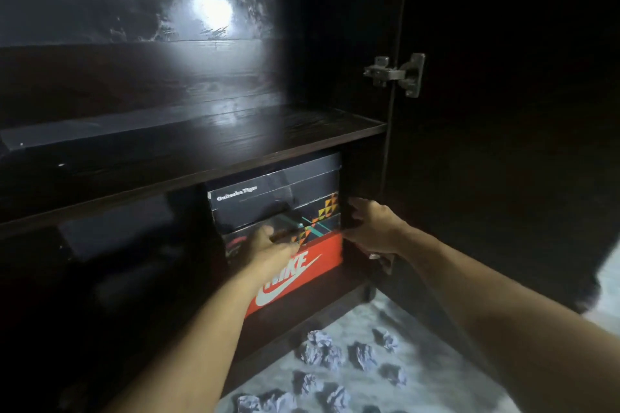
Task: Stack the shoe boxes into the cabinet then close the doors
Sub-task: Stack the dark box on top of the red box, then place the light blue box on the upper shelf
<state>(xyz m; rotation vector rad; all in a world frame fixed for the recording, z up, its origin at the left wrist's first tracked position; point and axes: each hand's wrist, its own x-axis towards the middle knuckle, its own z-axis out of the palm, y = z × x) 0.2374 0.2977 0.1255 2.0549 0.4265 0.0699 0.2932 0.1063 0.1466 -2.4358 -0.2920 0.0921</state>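
Observation:
In the dark cabinet's lower compartment a red Nike shoe box (303,278) lies at the bottom. On it sits a black shoe box with a coloured triangle pattern (320,231), and a black Onitsuka Tiger box (268,201) is stacked above that. My left hand (268,245) presses its fingers against the front of the patterned black box. My right hand (372,228) grips the right end of the same box, thumb up and fingers wrapped at the edge, in the narrow gap beside the cabinet's side wall.
A dark wooden shelf (201,151) runs just above the stack, lit by a bright glare on the back wall. The right door (503,178) stands open on a metal hinge (396,74). Several crumpled paper balls (318,349) lie on the pale floor below.

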